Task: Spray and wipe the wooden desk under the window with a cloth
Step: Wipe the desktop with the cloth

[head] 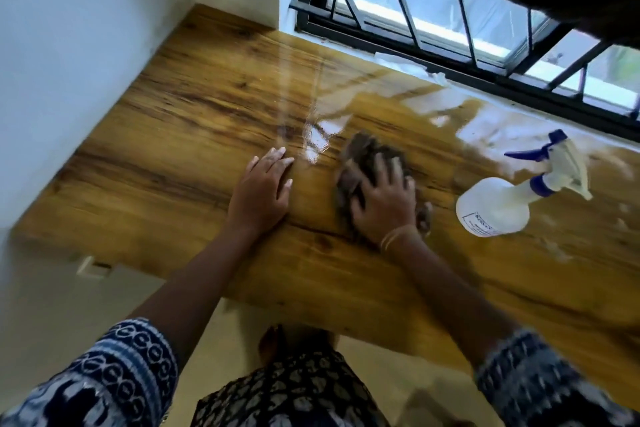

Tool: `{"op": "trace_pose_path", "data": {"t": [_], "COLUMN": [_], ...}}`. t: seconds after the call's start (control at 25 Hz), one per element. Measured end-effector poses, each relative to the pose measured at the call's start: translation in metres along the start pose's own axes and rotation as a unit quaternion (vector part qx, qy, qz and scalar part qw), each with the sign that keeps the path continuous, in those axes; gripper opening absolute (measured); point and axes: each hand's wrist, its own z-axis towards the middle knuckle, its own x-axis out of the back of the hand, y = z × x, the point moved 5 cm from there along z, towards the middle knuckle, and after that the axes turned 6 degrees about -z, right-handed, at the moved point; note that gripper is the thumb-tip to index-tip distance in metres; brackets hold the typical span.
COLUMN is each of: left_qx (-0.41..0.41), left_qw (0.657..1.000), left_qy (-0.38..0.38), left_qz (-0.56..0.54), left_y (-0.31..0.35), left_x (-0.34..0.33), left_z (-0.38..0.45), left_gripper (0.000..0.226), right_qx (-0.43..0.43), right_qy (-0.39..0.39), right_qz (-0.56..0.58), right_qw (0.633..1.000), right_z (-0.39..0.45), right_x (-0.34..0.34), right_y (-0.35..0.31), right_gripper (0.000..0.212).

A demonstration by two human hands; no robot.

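Two hands are on the wooden desk (pixel 180 135) under the window (pixel 450 10): your left hand (pixel 261 189) lies flat with fingers straight, your right hand (pixel 382 203) presses spread fingers onto one brown cloth (pixel 367 156), and one spray bottle (pixel 509 198) lies on its side near it.

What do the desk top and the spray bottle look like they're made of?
Desk top: wood or wood-look laminate, glossy; grain streaks and window glare show. Spray bottle: translucent white plastic, apparently, with a blue trigger and collar.
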Motion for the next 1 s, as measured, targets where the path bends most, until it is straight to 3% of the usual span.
{"op": "trace_pose_path", "data": {"t": [0.08, 0.16, 0.24, 0.32, 0.4, 0.52, 0.64, 0.8, 0.88, 1.0], "left_qx": [-0.001, 0.0, 0.0, 0.005, 0.013, 0.035, 0.057, 0.069, 0.063, 0.047], "left_qw": [1.0, 1.0, 1.0, 1.0, 1.0, 0.999, 0.996, 0.995, 0.996, 0.997], "left_qy": [-0.005, -0.005, -0.001, 0.008, 0.017, 0.036, 0.059, 0.057, 0.045, 0.031], "left_qz": [0.003, 0.004, 0.001, 0.001, 0.004, 0.008, 0.031, 0.048, 0.05, 0.043], "left_y": [0.0, 0.002, 0.004, 0.006, 0.007, 0.006, 0.01, 0.015, 0.014, 0.008], "left_x": [0.001, 0.002, 0.003, 0.004, 0.005, 0.006, 0.008, 0.01, 0.014, 0.024], "left_z": [-0.008, -0.018, -0.029, -0.043, -0.056, -0.077, -0.099, -0.132, -0.15, -0.174], "left_gripper": [0.048, 0.047, 0.046, 0.046, 0.047, 0.046, 0.045, 0.046, 0.049, 0.048], "right_qx": [0.179, 0.278, 0.226, 0.065, -0.068, -0.15, -0.107, 0.171, 0.131, -0.065], "right_qy": [0.028, 0.021, 0.038, 0.039, 0.022, 0.005, 0.027, 0.073, 0.079, 0.071], "right_qz": [-0.008, 0.001, 0.014, 0.014, 0.043, 0.058, 0.035, 0.009, 0.031, 0.05], "right_qw": [0.983, 0.96, 0.973, 0.997, 0.997, 0.987, 0.993, 0.983, 0.988, 0.994], "right_z": [-0.066, -0.096, -0.077, -0.041, -0.017, -0.014, -0.055, -0.132, -0.142, -0.143], "right_x": [0.0, -0.002, -0.005, -0.008, -0.01, -0.013, -0.012, -0.018, -0.021, -0.025], "right_y": [-0.045, -0.046, -0.013, 0.036, 0.073, 0.072, 0.039, 0.034, 0.064, 0.086], "right_gripper": [0.059, 0.055, 0.054, 0.057, 0.059, 0.057, 0.055, 0.053, 0.052, 0.057]}}
